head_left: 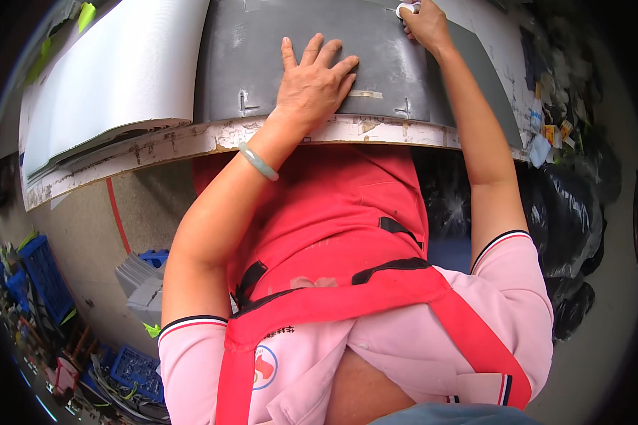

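A dark grey sheet (248,57) with pale scuffs lies on the worktable. My left hand (313,83) rests flat on it near the front edge, fingers spread. L-shaped and crossed marks show at the sheet's near corners, and a small beige strip (366,94) is stuck beside my left hand. At the far right corner of the sheet my right hand (425,27) is closed round a small white rounded object (407,9). Its kind cannot be made out, as my fingers cover part of it and the picture's top edge is close.
White curled sheets (131,67) lie stacked on the table's left, touching the dark sheet. The worn white table edge (227,134) runs across in front of me. Black plastic bags (563,219) stand on the floor at right. Blue crates (46,276) sit at lower left.
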Demonstrator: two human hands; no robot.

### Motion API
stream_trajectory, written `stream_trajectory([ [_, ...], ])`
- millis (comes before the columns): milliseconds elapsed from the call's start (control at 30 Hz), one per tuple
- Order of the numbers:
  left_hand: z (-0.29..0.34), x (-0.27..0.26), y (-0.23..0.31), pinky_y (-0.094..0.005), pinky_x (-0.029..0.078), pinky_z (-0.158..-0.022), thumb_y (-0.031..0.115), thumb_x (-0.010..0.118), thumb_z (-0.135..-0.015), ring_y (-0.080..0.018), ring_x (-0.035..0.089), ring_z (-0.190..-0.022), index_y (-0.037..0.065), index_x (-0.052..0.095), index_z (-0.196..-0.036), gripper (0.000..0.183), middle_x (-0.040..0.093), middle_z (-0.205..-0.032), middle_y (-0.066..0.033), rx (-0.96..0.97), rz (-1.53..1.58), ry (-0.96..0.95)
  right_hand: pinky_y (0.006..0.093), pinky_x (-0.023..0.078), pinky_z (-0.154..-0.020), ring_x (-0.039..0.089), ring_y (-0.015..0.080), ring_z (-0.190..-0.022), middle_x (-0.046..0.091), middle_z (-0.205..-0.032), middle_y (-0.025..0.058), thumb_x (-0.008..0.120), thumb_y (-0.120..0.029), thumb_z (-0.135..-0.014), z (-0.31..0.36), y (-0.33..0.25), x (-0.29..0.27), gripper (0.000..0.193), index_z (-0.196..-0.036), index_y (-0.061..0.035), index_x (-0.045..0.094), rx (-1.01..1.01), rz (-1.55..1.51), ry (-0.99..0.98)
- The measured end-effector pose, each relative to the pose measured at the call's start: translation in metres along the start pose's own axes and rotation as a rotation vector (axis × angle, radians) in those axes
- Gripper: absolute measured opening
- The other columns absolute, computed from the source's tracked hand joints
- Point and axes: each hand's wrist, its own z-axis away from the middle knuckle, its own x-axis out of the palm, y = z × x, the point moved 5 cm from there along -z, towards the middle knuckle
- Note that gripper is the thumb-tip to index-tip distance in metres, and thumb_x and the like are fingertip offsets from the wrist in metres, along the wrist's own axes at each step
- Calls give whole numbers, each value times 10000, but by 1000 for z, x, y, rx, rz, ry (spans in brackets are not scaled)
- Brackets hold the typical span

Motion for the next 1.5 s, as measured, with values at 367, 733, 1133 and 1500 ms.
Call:
stream_trajectory([
  [367,-3,2,4,-714,252,-1093,357,598,-968,-315,452,-1360,243,666,-1252,314,552,-1371,-53,-4,-27,-16,358,525,-572,638,184,-578,653,-669,115,635,-203,-900,-12,-63,37,218,-930,10,672,-245,59,-104],
  [733,-3,4,4,-753,242,-1074,330,616,-935,-333,436,-1332,206,675,-1190,290,530,-1314,-81,-12,57,3,486,533,-797,680,428,-891,687,-916,262,634,-234,-914,-5,-168,150,247,-951,-4,715,-746,170,-149],
  [1133,-3,4,3,-753,239,-1077,331,598,-945,-333,424,-1343,193,662,-1221,316,525,-1321,-77,-16,69,-8,399,565,-660,701,316,-710,700,-788,207,620,-157,-892,-15,-158,147,201,-985,5,693,-500,-28,-263],
  [1500,-3,2,3,-757,236,-1077,350,579,-955,-322,380,-1370,160,669,-1212,333,526,-1315,-96,-11,53,-30,312,532,-474,633,178,-505,661,-649,126,541,-37,-867,4,-175,154,120,-916,33,626,-154,-67,-329],
])
